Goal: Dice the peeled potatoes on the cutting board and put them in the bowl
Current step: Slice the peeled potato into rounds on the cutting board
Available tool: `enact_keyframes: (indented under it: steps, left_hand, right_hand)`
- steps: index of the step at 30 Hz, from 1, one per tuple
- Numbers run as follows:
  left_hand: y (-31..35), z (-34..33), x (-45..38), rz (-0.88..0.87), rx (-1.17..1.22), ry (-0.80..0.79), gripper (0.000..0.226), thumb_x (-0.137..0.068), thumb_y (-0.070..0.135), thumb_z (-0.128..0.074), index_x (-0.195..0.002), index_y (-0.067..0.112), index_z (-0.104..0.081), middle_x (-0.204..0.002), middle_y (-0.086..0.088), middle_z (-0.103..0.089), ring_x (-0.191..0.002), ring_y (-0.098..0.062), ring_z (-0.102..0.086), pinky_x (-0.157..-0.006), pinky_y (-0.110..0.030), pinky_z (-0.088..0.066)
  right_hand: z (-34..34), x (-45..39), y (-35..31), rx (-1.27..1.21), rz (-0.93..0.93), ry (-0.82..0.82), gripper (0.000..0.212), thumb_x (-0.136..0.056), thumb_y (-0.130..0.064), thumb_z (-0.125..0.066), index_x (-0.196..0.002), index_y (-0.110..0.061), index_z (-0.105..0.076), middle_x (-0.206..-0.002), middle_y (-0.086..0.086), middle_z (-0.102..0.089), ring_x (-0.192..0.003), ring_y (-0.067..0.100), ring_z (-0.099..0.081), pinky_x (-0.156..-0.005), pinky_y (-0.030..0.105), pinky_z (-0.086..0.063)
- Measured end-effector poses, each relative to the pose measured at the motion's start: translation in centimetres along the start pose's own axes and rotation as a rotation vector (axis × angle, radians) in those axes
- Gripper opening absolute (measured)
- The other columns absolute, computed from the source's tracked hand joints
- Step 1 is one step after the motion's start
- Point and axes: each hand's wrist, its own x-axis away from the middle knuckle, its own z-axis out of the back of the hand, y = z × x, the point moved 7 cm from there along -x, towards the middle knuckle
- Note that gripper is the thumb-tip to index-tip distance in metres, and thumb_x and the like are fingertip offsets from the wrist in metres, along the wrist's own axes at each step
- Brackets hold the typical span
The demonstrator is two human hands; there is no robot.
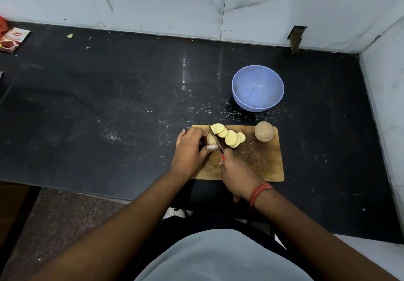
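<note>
A wooden cutting board (260, 162) lies on the black counter. My left hand (190, 149) grips the remaining piece of a potato (210, 138) at the board's left end. My right hand (237, 174) holds a red-handled knife (216, 140), whose blade stands against that piece. Several pale yellow round slices (229, 137) lie overlapping just right of the blade. A whole potato (264, 134) sits at the board's far right corner. A blue bowl (258, 88) stands behind the board; nothing shows inside it.
The black counter (109, 106) stretches far to the left. White tiled walls close it in at the back and right. A red and white packet (12, 40) lies at the far left edge. The counter's front edge runs just below the board.
</note>
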Motion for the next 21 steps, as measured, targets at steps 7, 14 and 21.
enact_keyframes:
  steps: [7,14,21]
  left_hand:
    - [-0.16,0.00,-0.27,-0.009,0.000,-0.027,0.043,-0.081,0.043,-0.079,-0.115,0.023,-0.062,-0.105,0.015,-0.057,-0.084,-0.004,-0.056,-0.118,-0.051,-0.023]
    - [-0.36,0.05,-0.67,-0.025,0.004,-0.050,0.048,-0.082,0.045,-0.078,-0.123,0.023,-0.065,-0.107,0.017,-0.054,-0.090,-0.002,-0.052,-0.121,-0.048,-0.018]
    - [-0.71,0.06,-0.41,-0.008,0.083,-0.028,0.037,-0.082,0.037,-0.080,-0.112,0.025,-0.062,-0.106,0.015,-0.062,-0.096,0.000,-0.056,-0.123,-0.045,-0.017]
  right_hand:
    - [-0.41,-0.62,0.39,0.105,0.024,0.043,0.007,-0.101,-0.013,-0.031,-0.107,-0.014,-0.032,-0.077,0.006,-0.050,-0.061,0.016,-0.050,-0.046,0.029,-0.036]
    - [-0.78,-0.50,0.85,0.127,0.020,0.047,0.016,-0.100,-0.010,-0.032,-0.115,-0.013,-0.033,-0.077,0.003,-0.050,-0.065,0.016,-0.053,-0.049,0.029,-0.039]
    - [-0.68,-0.24,0.77,0.075,0.005,0.021,0.015,-0.101,-0.013,-0.034,-0.116,-0.015,-0.034,-0.088,0.007,-0.057,-0.075,0.020,-0.059,-0.062,0.036,-0.053]
